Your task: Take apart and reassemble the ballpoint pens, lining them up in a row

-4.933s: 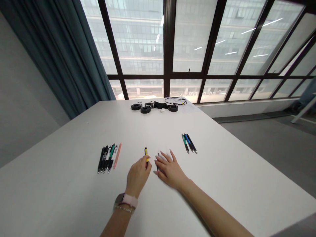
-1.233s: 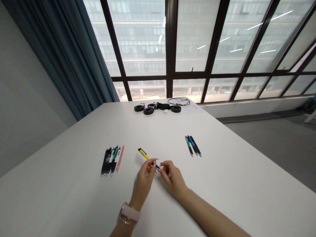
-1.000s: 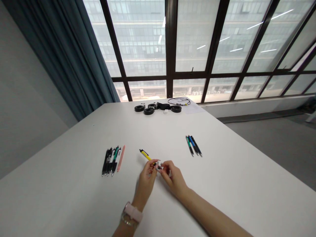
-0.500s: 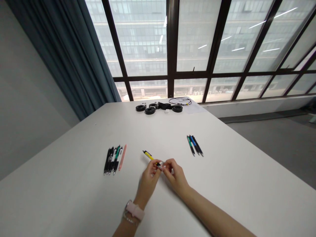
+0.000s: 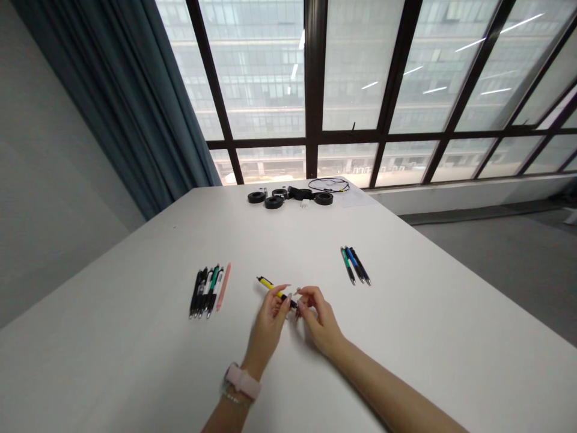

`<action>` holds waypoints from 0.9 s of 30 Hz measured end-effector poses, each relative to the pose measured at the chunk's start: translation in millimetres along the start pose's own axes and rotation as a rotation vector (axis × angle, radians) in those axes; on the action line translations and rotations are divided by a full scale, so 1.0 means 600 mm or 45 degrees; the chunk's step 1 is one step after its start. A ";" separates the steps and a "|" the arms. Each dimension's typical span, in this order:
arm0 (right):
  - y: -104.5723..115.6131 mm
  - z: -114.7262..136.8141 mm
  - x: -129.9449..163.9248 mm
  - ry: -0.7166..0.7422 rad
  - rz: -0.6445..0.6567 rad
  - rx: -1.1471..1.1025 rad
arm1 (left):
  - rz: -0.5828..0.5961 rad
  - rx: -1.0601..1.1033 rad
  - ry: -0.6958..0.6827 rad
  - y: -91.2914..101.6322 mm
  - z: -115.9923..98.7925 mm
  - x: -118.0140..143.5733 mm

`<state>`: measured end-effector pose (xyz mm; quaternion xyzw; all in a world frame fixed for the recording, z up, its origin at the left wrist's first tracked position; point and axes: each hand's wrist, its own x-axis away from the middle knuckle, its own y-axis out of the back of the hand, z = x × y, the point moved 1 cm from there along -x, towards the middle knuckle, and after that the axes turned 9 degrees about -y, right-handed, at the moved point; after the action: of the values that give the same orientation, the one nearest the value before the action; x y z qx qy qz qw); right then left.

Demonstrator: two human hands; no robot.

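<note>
My left hand (image 5: 271, 308) pinches a yellow pen (image 5: 265, 282) with a black grip, its clicker end slanting up and left above the table. The pen's front end reaches my right hand (image 5: 319, 316), whose thumb and fingers are closed around the tip. Exactly how the right fingertips sit on the tip is hard to make out, as it is small and partly covered.
Several pens (image 5: 207, 293) lie side by side on the left, a pink pen (image 5: 224, 287) at their edge. Three pens (image 5: 354, 264) lie on the right. At the table's far end are black tape rolls (image 5: 273, 202) and a black cable (image 5: 329, 183).
The yellow pen has shifted slightly left and more of its dark front end shows between my hands. My left index finger has straightened a little. The pens on the table have stayed put.
</note>
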<state>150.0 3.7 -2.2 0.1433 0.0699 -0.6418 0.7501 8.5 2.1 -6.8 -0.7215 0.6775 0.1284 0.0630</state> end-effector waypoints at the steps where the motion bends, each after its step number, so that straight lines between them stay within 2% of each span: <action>1: 0.000 0.002 0.001 0.037 0.013 0.028 | -0.008 0.002 0.005 0.001 -0.001 0.000; 5: -0.001 0.006 0.002 0.118 0.027 0.115 | -0.038 0.000 0.023 0.004 -0.007 -0.001; 17: -0.002 0.008 0.001 0.075 0.062 0.224 | -0.176 0.138 0.025 0.007 0.016 -0.006; 23: 0.012 0.002 -0.006 -0.059 -0.131 0.297 | -0.227 0.133 0.070 0.007 0.002 -0.008; 27: 0.029 -0.003 -0.019 -0.107 -0.182 0.615 | -0.243 0.142 0.085 0.007 -0.005 -0.009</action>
<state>165.3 17.3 1.3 0.2862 -0.1068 -0.6966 0.6492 4.5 6.3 -2.2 -0.7819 0.6137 0.0598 0.0922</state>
